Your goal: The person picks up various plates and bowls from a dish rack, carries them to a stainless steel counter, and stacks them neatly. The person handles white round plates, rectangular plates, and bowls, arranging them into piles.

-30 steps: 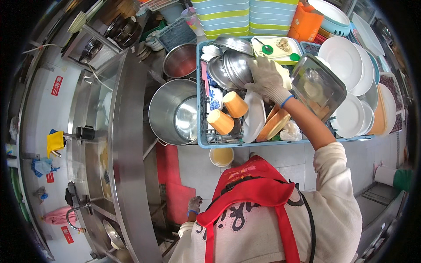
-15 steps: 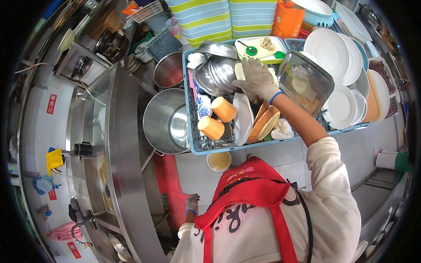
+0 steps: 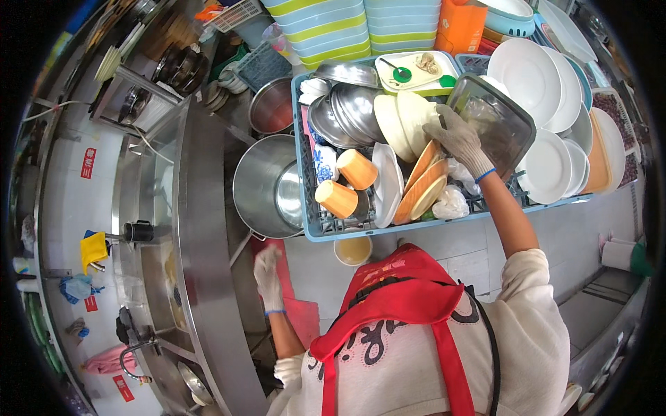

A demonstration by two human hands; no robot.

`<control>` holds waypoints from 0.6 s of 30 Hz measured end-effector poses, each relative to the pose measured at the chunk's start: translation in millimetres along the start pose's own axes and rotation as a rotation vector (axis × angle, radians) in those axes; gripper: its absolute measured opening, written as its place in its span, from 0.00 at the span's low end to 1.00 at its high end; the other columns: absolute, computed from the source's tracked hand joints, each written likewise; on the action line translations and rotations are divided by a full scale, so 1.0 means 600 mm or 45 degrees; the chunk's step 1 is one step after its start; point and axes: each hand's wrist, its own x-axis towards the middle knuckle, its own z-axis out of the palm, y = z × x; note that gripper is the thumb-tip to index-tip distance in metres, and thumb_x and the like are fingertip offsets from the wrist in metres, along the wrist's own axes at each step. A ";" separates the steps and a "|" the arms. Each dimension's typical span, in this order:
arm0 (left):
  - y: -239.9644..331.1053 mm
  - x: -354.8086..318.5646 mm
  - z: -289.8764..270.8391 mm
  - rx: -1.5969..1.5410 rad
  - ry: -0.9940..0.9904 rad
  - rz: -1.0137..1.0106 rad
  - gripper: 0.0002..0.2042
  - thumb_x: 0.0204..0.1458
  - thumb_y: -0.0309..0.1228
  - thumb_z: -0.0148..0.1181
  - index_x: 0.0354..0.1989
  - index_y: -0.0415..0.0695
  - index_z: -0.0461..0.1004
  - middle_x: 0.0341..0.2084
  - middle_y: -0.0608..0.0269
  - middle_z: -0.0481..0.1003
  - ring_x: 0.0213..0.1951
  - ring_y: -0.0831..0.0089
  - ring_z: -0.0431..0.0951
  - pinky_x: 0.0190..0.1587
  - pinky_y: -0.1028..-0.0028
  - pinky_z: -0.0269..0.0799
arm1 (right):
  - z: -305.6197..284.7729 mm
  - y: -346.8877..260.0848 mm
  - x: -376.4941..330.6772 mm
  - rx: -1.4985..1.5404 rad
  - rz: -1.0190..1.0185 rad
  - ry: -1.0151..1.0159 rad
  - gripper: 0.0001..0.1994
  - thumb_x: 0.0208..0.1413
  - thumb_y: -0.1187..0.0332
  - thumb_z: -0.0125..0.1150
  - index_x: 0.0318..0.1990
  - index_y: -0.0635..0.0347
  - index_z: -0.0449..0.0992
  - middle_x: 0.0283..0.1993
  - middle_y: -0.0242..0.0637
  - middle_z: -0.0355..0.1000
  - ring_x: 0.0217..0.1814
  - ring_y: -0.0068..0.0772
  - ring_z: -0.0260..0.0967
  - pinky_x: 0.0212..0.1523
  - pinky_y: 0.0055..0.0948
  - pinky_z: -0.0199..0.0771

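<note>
Gloved in grey, my right hand (image 3: 460, 137) is at the right side of some nested pale yellow bowls (image 3: 406, 123), thumb and fingers bent and apart, at the bowl rims. Just beyond it a see-through rectangular tub (image 3: 505, 128) leans in the blue crate (image 3: 388, 234). The crate also holds metal bowls (image 3: 352, 111), two orange cups (image 3: 357, 169), a white oval dish (image 3: 388, 186) and orange-brown plates (image 3: 422, 186). My left hand (image 3: 267, 274), also gloved, hangs over the floor beside the steel counter with fingers loosely bent and nothing seen in it.
A big steel pot (image 3: 267, 184) stands left of the crate, a reddish one (image 3: 272, 107) behind it. White plates (image 3: 527, 80) are stacked at the right. Striped blue-green tubs (image 3: 316, 28) rise behind. A tub of yellowish liquid (image 3: 352, 251) sits on the floor. The steel counter (image 3: 201, 263) runs along the left.
My right hand has shifted right and nearer, off the top of the yellow bowls, which now show fully. My left hand has come forward and left from beside my body.
</note>
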 end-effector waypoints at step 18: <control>0.317 0.109 0.497 -0.015 -0.967 0.073 0.26 0.51 0.35 0.56 0.56 0.33 0.60 0.38 0.57 0.70 0.39 0.73 0.69 0.45 0.75 0.65 | 0.006 0.042 0.035 0.286 0.422 -0.061 0.29 0.49 0.44 0.49 0.48 0.62 0.70 0.48 0.50 0.70 0.49 0.46 0.69 0.51 0.36 0.65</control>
